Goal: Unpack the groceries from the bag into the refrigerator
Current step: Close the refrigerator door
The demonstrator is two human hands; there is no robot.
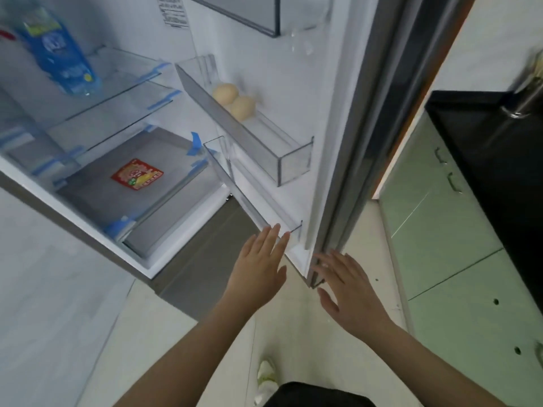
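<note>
An open refrigerator [88, 218] fills the left and far part of the view, its door [296, 83] swung out to the right. Beside the door, on the right, stand pale green cabinets [458, 259] under a dark surface [499, 160]. No grocery bag shows anywhere in view, so where it stands cannot be told.

Inside, a blue water bottle [58, 54] stands on an upper glass shelf [123, 77] at far left. A red-and-yellow packet [137, 174] lies flat on the grey tray at the bottom. Two eggs [233, 99] sit touching each other in the upper door bin [258, 136]; the lower door bin [252, 201] appears to hold nothing.

Both hands are bare and released, fingers straight, grasping nothing. The left hand [260, 265] reaches with its fingertips at the near end of the lower door bin. The right hand [349, 286] hovers at the near bottom edge of the door, close to the left hand but apart from it.

With goods already shelved and both hands free, the step in hand is judged to be either closing the door or fetching more. If closing, a flat palm on the door's outer edge and a slow, even swing should keep the loose eggs from rolling or knocking together in their bin.
</note>
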